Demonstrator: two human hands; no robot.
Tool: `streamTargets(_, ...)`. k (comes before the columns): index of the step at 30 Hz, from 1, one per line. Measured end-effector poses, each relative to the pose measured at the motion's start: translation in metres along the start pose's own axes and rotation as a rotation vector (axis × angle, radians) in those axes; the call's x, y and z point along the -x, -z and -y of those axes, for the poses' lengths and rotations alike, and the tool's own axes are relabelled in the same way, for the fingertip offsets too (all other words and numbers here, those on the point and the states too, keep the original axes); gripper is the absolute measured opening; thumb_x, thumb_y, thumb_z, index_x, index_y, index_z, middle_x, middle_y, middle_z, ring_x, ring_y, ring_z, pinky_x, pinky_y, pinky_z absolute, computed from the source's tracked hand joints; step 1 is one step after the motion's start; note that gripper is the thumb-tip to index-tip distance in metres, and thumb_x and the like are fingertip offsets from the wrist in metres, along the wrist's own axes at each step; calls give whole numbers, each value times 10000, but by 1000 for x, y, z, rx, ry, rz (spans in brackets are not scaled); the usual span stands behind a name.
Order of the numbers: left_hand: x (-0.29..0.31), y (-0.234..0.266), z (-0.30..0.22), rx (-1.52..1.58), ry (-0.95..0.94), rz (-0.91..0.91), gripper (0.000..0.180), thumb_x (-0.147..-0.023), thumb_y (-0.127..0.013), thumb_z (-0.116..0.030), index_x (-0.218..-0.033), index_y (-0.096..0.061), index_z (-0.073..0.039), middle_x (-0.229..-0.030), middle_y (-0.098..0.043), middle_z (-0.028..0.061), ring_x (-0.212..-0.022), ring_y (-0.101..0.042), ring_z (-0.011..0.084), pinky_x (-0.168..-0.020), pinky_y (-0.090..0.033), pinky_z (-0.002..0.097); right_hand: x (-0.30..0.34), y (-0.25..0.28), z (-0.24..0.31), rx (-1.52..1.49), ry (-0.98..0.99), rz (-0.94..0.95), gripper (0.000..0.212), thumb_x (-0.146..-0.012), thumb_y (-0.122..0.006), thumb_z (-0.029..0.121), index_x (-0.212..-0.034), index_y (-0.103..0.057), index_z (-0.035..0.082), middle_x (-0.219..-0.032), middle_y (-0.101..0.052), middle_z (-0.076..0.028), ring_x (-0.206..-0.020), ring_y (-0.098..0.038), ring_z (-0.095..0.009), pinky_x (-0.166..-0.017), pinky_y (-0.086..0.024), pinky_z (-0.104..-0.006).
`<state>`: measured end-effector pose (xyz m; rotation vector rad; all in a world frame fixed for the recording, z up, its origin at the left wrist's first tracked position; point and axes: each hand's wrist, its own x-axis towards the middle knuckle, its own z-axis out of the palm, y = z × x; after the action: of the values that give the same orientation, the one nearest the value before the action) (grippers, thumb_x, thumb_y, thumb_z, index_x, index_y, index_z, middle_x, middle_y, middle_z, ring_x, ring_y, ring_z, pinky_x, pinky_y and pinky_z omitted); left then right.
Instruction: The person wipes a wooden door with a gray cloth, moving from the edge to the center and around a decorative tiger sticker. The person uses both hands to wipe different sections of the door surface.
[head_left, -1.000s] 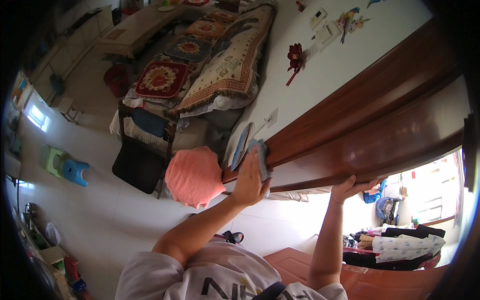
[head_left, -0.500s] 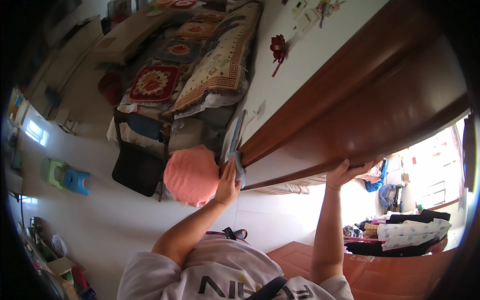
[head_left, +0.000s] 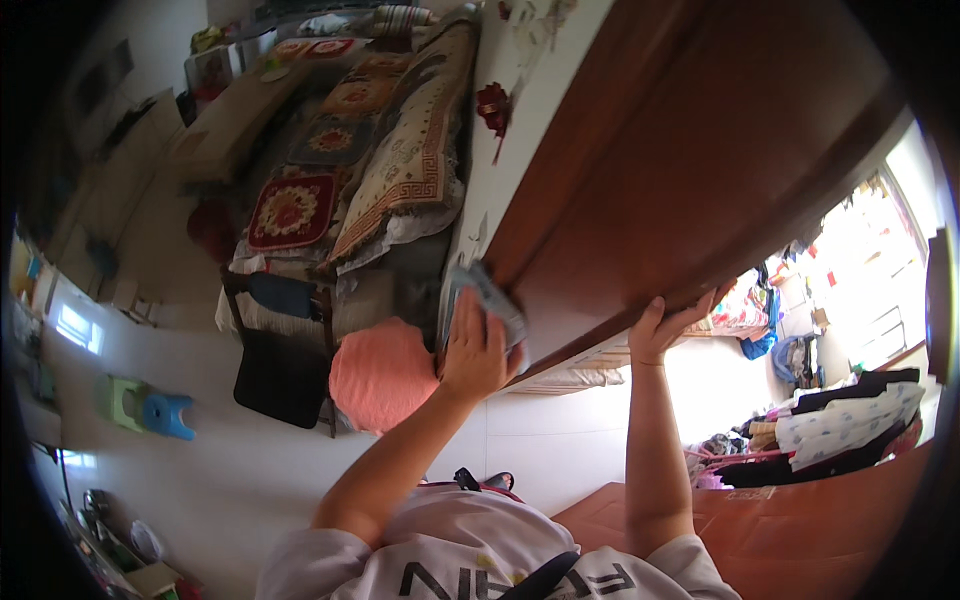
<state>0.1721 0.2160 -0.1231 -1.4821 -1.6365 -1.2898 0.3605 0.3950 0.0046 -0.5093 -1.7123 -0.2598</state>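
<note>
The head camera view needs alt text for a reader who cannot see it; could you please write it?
The person's left hand holds a grey-blue cloth against a reddish-brown wooden surface, while the right hand touches that surface's lower edge. A black chair and a patterned sofa are at left; clothes show in a brighter area at right.

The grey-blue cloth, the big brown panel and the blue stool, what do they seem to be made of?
Cloth: likely matte fabric, judging by its soft, rumpled edge. Brown panel: probably varnished wood, given its smooth sheen and colour; veneer is possible. Blue stool: likely moulded plastic, from its even colour and rounded shape.
</note>
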Motion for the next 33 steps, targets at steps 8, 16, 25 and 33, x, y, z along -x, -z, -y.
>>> streamTargets(8,117,-5,31,-66,88,428,661,-893,-634,-151,-1376,-325,180,-1473,-267,505,-1344,-375,643,-1142,-374,608,1,4,3,1,-35,10,764,-963,-525,349,-1569,-184,32,-1661,-77,-305,-1536,-100,-489,-1221,-113,-602)
streamTargets(16,-23,17,-5,-63,72,108,970,-894,-698,-279,-1575,-110,82,-1513,-227,487,-1349,-369,641,-1091,-399,610,8,6,0,-2,-47,-2,820,-849,-628,246,-1536,-269,-21,-1627,-182,-337,-1503,-171,-551,-1190,-179,-655)
streamTargets(25,-277,88,-62,-198,-181,-234,978,-953,-638,-421,-1603,-93,65,-1617,-133,377,-1478,-245,541,-1173,-300,577,5,12,3,-64,-49,5,789,-827,-693,255,-1486,-371,-36,-1597,-260,-333,-1469,-233,-572,-1151,-229,-681)
streamTargets(33,-388,103,-121,-590,-272,-426,912,-971,-589,-495,-1592,-205,51,-1616,-188,353,-1473,-241,566,-1155,-301,628,5,14,0,-86,-17,3,771,-806,-737,275,-1451,-432,-17,-1576,-294,-331,-1450,-269,-562,-1137,-261,-693)
